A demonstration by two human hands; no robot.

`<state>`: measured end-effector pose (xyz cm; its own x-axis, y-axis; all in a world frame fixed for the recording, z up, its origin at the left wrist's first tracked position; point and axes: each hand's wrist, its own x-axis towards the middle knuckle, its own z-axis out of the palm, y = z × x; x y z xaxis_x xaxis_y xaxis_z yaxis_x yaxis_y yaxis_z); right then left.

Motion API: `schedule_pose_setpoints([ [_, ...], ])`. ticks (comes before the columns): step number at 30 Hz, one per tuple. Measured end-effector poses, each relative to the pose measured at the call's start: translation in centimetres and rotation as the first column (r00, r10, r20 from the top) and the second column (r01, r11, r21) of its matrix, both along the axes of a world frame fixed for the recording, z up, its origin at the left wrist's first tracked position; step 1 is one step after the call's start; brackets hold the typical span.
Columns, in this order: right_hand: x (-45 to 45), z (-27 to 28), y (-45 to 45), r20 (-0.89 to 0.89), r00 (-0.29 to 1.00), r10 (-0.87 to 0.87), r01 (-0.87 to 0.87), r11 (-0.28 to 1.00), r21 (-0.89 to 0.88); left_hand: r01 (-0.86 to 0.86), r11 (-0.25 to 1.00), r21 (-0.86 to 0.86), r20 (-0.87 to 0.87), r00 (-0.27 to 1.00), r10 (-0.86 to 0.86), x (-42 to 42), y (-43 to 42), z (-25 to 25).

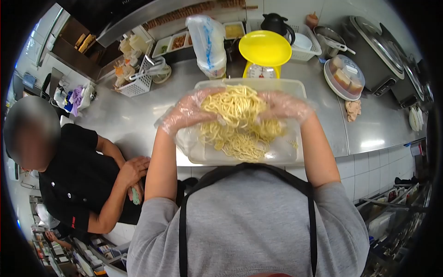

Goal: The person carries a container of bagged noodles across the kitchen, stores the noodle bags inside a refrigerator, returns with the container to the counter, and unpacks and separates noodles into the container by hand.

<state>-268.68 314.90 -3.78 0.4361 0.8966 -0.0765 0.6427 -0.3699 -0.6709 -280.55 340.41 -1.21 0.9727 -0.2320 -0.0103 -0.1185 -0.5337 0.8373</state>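
Between my two hands a clump of yellow noodles (235, 104) is lifted above a clear plastic tub (295, 90). My left hand (190, 110), in a clear plastic glove, grips the clump from its left side. On the other side my right hand (287, 105), gloved the same way, holds it too, with the fingers partly hidden by the noodles. More loose noodles (242, 147) lie on the tub's bottom below. Just behind the tub stands a yellow kitchen scale (265, 48) with a round dial and a wide pan.
A roll of plastic bags (206, 46) stands left of the scale. A white basket (136, 83) with bottles sits further left. At right are a covered container (344, 77), a crumpled cloth (353, 111) and large cookers (376, 46). A co-worker in black (83, 171) stands close on my left.
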Motion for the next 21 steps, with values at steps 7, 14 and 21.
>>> schedule_pose_setpoints([
  [7, 0.8, 3.1, -1.9, -0.124, 0.940, -0.318, 0.295, 0.939, -0.175, 0.177, 0.794, 0.581, -0.290, 0.957, -0.001, -0.3, -1.9, -3.7],
  [14, 11.4, -4.3, -1.6, 0.236, 0.710, -0.664, 0.687, 0.726, -0.024, 0.047, 0.825, 0.564, -0.215, 0.972, 0.092, -1.1, -3.0, -6.8],
  [21, 13.6, -7.5, 0.8, 0.213, 0.753, -0.623, 0.601, 0.783, 0.164, 0.051, 0.799, 0.599, -0.211, 0.973, 0.096, -1.4, -2.9, -6.9],
])
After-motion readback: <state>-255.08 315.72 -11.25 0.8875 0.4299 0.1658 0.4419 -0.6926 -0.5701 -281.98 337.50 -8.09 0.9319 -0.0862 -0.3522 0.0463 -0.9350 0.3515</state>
